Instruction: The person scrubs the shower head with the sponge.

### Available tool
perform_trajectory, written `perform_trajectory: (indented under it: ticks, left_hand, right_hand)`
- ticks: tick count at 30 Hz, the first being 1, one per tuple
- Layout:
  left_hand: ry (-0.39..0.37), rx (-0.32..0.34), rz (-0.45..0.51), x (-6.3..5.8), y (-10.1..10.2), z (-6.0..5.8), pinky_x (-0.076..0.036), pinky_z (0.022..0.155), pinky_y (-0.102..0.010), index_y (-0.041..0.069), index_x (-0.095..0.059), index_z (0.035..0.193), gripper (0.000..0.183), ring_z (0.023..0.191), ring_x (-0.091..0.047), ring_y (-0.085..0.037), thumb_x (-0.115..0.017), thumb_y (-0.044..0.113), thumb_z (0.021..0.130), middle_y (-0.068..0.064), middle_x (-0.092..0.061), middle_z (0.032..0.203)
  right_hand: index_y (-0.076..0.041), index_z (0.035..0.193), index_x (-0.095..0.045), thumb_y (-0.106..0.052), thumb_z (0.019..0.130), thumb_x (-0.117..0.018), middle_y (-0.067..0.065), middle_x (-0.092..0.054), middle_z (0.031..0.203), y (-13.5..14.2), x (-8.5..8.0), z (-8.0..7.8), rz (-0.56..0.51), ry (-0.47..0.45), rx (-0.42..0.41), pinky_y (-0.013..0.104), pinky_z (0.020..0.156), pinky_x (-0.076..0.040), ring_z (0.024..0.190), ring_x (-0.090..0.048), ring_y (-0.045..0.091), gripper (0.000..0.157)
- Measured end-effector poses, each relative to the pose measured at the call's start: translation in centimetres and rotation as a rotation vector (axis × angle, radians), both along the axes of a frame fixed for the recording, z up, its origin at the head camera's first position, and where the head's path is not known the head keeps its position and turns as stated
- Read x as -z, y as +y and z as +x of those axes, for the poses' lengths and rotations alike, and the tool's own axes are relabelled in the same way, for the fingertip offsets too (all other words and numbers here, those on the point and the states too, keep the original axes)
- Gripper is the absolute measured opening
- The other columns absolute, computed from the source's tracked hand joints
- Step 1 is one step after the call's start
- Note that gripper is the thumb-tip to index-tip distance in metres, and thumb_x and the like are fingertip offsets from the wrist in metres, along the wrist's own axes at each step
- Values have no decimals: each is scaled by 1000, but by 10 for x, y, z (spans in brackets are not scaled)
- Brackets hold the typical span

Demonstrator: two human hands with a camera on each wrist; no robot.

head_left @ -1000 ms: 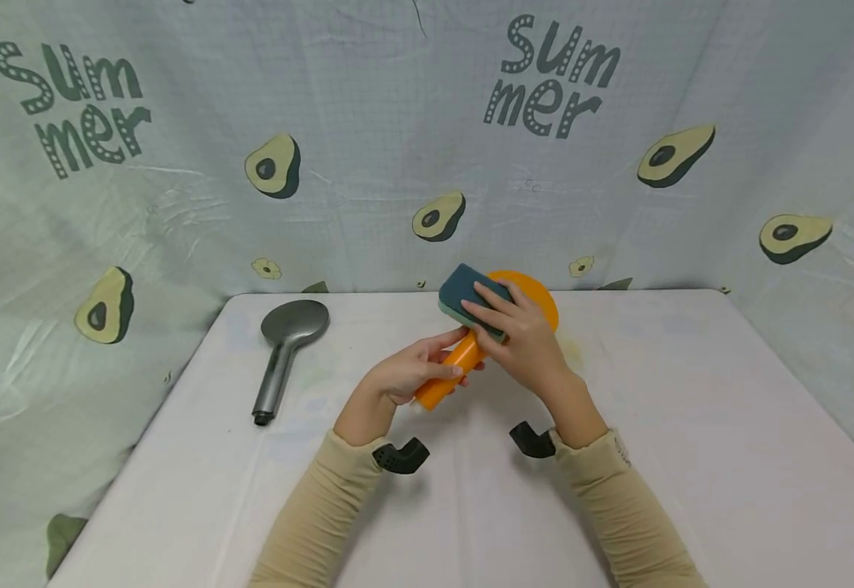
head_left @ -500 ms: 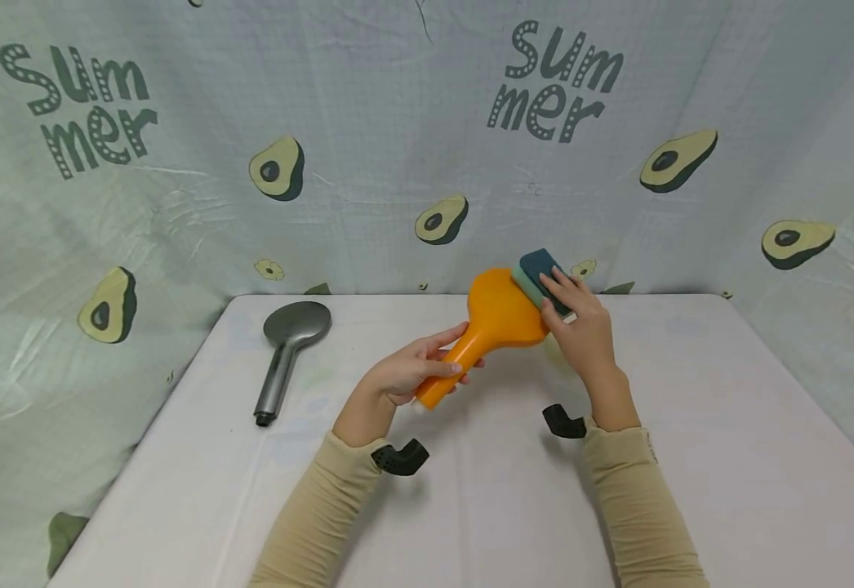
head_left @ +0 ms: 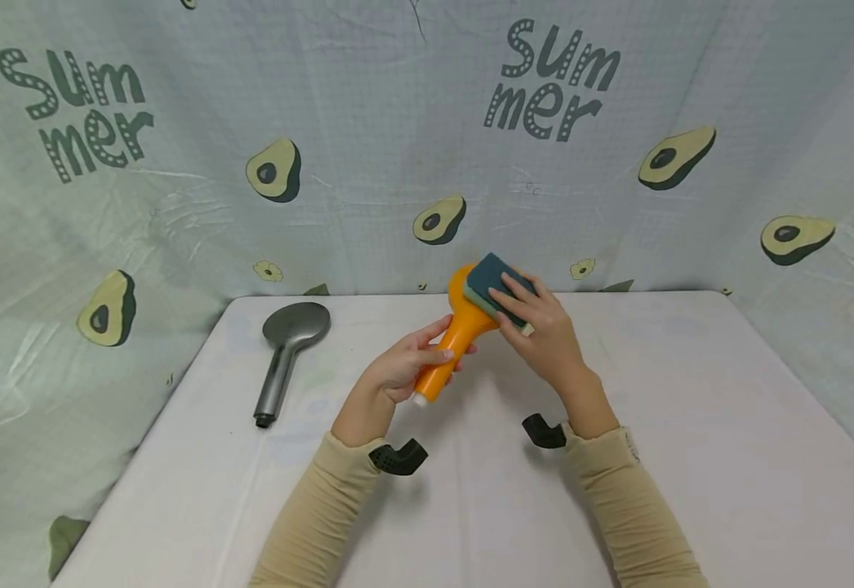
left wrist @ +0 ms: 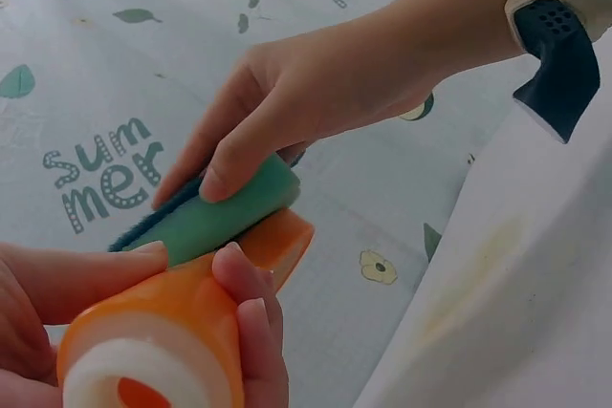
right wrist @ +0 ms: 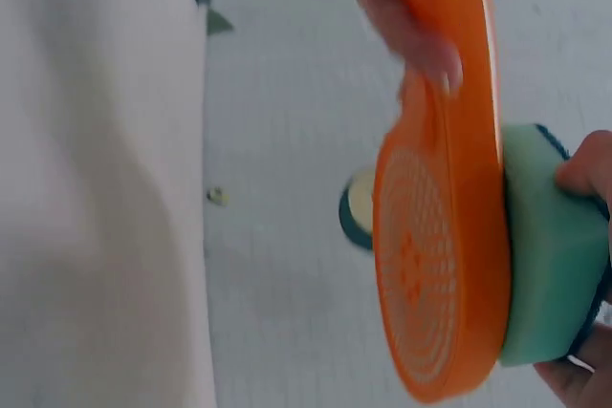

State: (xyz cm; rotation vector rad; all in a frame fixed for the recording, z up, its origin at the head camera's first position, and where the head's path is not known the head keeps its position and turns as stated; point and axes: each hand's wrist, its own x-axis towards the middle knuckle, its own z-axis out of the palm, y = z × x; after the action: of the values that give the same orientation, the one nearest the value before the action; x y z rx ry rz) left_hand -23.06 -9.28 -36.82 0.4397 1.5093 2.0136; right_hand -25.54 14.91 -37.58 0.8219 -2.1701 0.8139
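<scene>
Over the table [head_left: 691, 408], hands [head_left: 546, 331] close together

orange shower head [head_left: 469, 323] partly hidden, sleeves [head_left: 308, 523] cropped

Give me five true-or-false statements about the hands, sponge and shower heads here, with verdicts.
The left hand grips the orange plastic shower head by its handle. True.
The right hand holds a rectangular blue-and-green sponge. True.
The sponge touches the orange shower head's perforated face. False: it touches the plain back.
The glossy dark grey shower head lies on the white table. True.
The orange shower head rests on the table. False: it is held above it.
</scene>
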Motion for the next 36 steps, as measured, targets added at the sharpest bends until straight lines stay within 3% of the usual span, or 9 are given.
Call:
perform_trajectory:
  ticks: [4,7,10,17,22,25,30,33,36]
  left_hand:
    - [6,-50,12,0,-3,-2,-54,75,-21,4,-18,163,63,84,-61,-12,-40,-3,104,-8,-60,120]
    - [12,-64,16,-1,-5,-1,-54,74,-21,5,-18,163,64,84,-61,-11,-40,-4,104,-7,-60,119]
    - [-1,-63,30,-3,-4,-1,-54,75,-21,6,-17,164,65,82,-62,-11,-39,-5,104,-5,-62,115]
    - [-88,-69,52,-7,-1,2,-55,76,-21,8,-16,165,66,81,-64,-12,-40,-6,105,-6,-64,114]
    - [-139,-74,126,-10,-3,4,-56,76,-22,10,-16,165,64,83,-62,-12,-36,-5,106,-9,-61,121]
    - [-165,-93,177,-12,-3,4,-56,76,-22,10,-16,165,63,84,-62,-12,-35,-5,107,-9,-60,120]
    - [-181,-136,216,-12,-6,3,-56,77,-22,9,-16,165,61,86,-63,-12,-33,-5,107,-8,-59,119]
    - [-178,-136,232,-13,-8,4,-56,77,-22,8,-15,165,61,87,-64,-12,-31,-4,107,-8,-58,121]
    - [-172,-115,246,-14,-7,4,-56,77,-22,7,-15,164,60,88,-63,-13,-30,-4,107,-8,-59,121]
  right_hand:
    - [-4,124,-74,-2,84,-82,19,-63,137,-16,0,4,81,100,-131,64,105,-42,129,-51,52,41]
    - [-5,124,-74,0,82,-83,19,-63,136,-17,0,4,77,114,-164,64,104,-43,130,-51,52,44]
    - [-3,125,-73,2,82,-82,20,-62,138,-7,2,0,33,84,-128,63,107,-41,133,-48,52,44]
    - [0,133,-67,3,92,-73,19,-56,145,25,7,-7,-142,-75,50,63,112,-34,140,-43,46,42]
    - [2,132,-67,1,93,-72,20,-56,143,22,7,-9,-194,-15,105,61,112,-35,139,-44,46,40]
    - [2,129,-69,3,89,-74,22,-57,141,10,9,-9,-179,63,57,58,112,-36,139,-44,46,39]
    - [1,122,-74,6,80,-82,24,-61,136,-13,11,-3,-62,176,-100,60,108,-40,133,-47,52,43]
    - [0,118,-76,7,75,-85,25,-63,133,-17,10,-1,-18,207,-169,62,106,-42,130,-49,55,44]
    - [2,116,-76,10,74,-85,26,-63,132,-9,10,-4,-49,203,-184,62,104,-43,130,-49,55,44]
